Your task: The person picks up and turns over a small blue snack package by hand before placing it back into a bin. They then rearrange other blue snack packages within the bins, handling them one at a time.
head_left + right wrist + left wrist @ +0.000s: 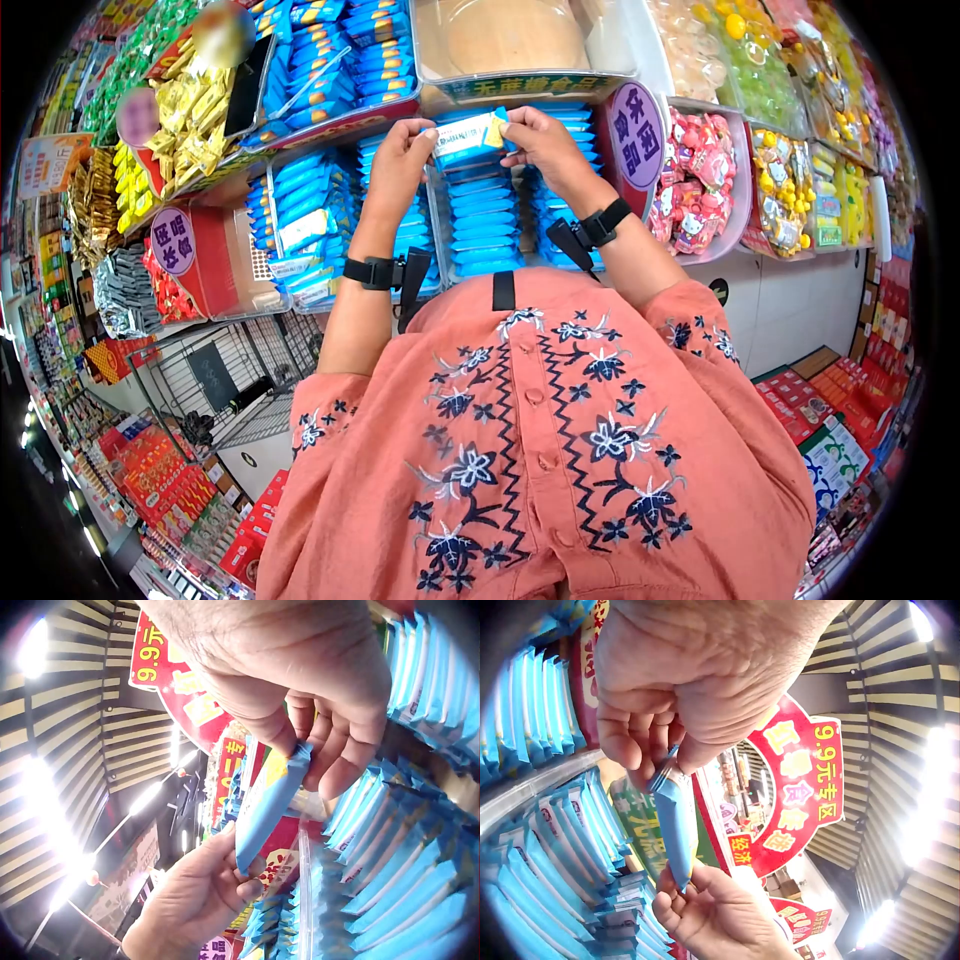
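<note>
Blue and white, gripped at both ends, upper middle of the head view

Pinches one end of the blue-and-white packet [468,142] between the thumb and curled fingers of the left hand [400,160], and grips the other end the same way with the right hand [550,148]. Holds it up with its printed face in sight, just above the middle row of blue packets [484,228] in the upper middle of the head view. Shows more rows of the same kind on both sides of that one.

Shows the packet nearly edge-on in the left wrist view, left of centre, with its crimped end under the left hand at the top and its other end in the right hand at the bottom. Shows it tilted near the centre of the right wrist view, with the right hand at the top and the left hand at lower left.

Has a clear tray [425,45] with a green sign [530,88] along its front at the top of the head view. Has a purple oval sign [637,135] right of the right hand, then pink packets [697,180] farther right. Has gold packets [195,125] at upper left and a wire cart [268,350] at lower left. Wears a coral shirt [535,430] with dark and white embroidery, and a black strap on each wrist.
</note>
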A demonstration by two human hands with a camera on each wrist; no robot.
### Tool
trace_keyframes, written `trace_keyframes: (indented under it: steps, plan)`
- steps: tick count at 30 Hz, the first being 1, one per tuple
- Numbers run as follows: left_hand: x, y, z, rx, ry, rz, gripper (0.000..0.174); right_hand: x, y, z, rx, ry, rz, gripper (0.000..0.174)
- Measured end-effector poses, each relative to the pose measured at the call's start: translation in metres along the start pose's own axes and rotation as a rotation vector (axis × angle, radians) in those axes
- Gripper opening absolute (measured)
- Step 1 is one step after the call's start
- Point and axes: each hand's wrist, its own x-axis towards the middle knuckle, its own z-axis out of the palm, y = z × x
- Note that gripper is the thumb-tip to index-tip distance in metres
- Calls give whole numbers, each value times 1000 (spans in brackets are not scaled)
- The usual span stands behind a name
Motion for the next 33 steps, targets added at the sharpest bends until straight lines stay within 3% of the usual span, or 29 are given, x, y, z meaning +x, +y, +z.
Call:
trace_keyframes:
  steps: [21,33]
  plan:
    - [30,-13,3,238,88,-25,26,27,15,-7,-167,105,-38,21]
    - [24,-7,1,153,72,-22,25,31,19,-9,-129,71,-18,22]
